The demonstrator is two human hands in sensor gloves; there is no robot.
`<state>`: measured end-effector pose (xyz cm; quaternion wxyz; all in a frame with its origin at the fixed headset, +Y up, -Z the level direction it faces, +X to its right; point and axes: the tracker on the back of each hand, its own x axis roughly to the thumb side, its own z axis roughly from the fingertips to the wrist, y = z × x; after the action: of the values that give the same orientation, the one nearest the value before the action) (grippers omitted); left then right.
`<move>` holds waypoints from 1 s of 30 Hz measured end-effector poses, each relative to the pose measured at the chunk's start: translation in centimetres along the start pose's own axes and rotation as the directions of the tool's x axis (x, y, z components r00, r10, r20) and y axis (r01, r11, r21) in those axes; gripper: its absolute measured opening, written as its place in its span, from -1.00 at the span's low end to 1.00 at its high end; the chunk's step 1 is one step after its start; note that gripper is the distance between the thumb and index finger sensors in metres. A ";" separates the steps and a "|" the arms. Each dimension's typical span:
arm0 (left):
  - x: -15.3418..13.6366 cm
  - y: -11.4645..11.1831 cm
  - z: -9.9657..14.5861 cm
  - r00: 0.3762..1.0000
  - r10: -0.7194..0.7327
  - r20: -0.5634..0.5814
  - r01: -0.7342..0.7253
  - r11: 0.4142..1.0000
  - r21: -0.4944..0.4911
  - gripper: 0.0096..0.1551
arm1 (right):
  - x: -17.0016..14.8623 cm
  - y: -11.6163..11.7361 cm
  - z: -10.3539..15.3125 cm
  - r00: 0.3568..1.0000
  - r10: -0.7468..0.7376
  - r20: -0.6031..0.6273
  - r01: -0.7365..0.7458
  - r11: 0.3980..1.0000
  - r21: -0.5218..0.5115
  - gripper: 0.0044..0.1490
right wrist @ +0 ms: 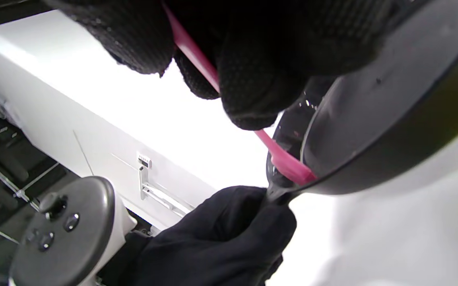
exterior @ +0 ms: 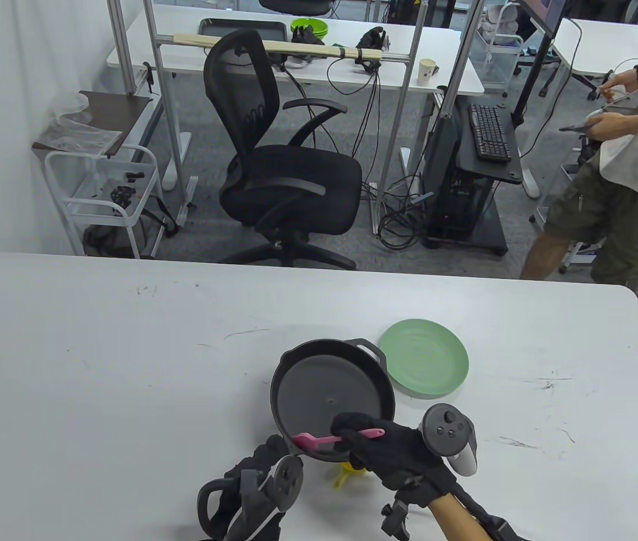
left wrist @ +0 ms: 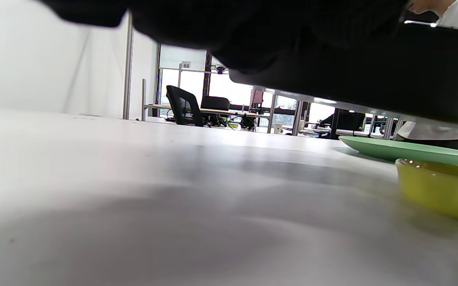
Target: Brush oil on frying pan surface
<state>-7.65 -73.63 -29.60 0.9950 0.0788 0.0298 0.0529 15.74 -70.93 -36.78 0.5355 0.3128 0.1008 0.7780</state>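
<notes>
Table view: evenly, brightly lit; soft shadows are cast on the worktop (exterior: 127,366); edges are bowed. Left wrist view: foreground blurred, windows overexposed. Right wrist view: worktop glare, fingers (right wrist: 249,75) defocused.

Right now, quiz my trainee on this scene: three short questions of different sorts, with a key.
1. True or false: the right hand holds the pink brush over the pan.
2. Multiple choice: what lies on the table just right of the pan? A) a white mug B) a green plate C) a keyboard
3. Fill in: the left hand holds the pan by its ____.

Key:
1. True; the brush head sits at the pan's near edge.
2. B
3. Handle; the right wrist view shows the gloved fingers wrapped around it.
</notes>
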 end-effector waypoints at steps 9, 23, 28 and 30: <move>0.0 0.0 0.0 1.000 0.003 0.004 -0.003 1.000 0.007 -0.26 | -1.2 -3.8 0.6 0.983 0.171 -0.071 -0.182 0.964 -0.196 -0.42; -0.1 0.0 0.0 1.000 0.005 0.007 -0.005 1.000 0.006 -0.27 | -1.3 -6.6 1.7 0.872 0.464 -0.155 -0.488 0.802 -0.345 -0.43; -0.6 -0.2 -0.2 1.000 0.004 -0.021 -0.004 1.000 0.001 -0.26 | -0.2 -7.9 2.6 0.925 0.363 -0.110 -0.373 0.818 -0.438 -0.42; -0.9 -0.3 -0.3 0.999 -0.007 -0.034 0.007 1.000 0.001 -0.26 | 0.1 -8.5 2.9 0.951 0.298 -0.084 -0.302 0.831 -0.467 -0.43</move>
<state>-8.50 -73.98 -29.86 0.9945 0.0785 0.0469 0.0507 24.03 -67.95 -38.63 0.4665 0.1812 -0.1407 0.8543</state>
